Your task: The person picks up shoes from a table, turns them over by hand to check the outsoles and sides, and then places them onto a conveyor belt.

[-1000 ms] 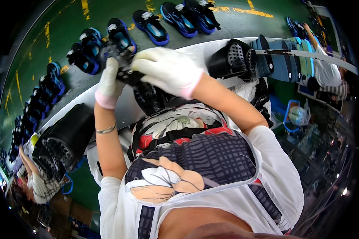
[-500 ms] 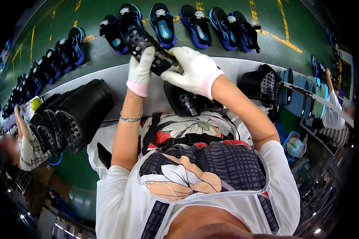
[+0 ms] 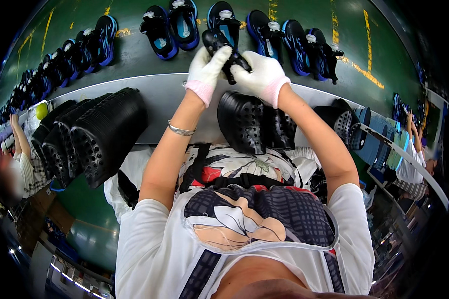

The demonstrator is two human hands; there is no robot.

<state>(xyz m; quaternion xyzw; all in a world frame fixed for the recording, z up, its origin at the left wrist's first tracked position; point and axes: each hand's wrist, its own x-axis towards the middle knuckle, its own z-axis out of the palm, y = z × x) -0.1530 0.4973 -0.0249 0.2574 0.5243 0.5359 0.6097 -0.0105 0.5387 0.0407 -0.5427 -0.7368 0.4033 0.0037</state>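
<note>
Above the near metal ledge (image 3: 177, 117), both my white-gloved hands grip a black perforated plastic shoe insert (image 3: 215, 41). My left hand (image 3: 208, 67) is closed on its left side, thumb laid over the top. My right hand (image 3: 261, 74) is closed around its lower right end, with the thumb pressed on it. The piece looks narrow and curled, tilted toward the upper left. Just beyond it stands a black and blue sneaker (image 3: 224, 22) with a white fastener at its opening. Below my right hand rests a nested stack of similar black inserts (image 3: 242, 122).
More sneakers (image 3: 159, 35) stand in a row on the green surface (image 3: 149, 65), continuing far left. A big stack of inserts (image 3: 110, 132) sits left; another stack (image 3: 336, 117) lies right, beside blue insoles (image 3: 376, 134). Other people work at both sides.
Both hands have shifted right and slightly farther away with the insert, which now looks narrower and more curled. The row of sneakers has shifted right in view.
</note>
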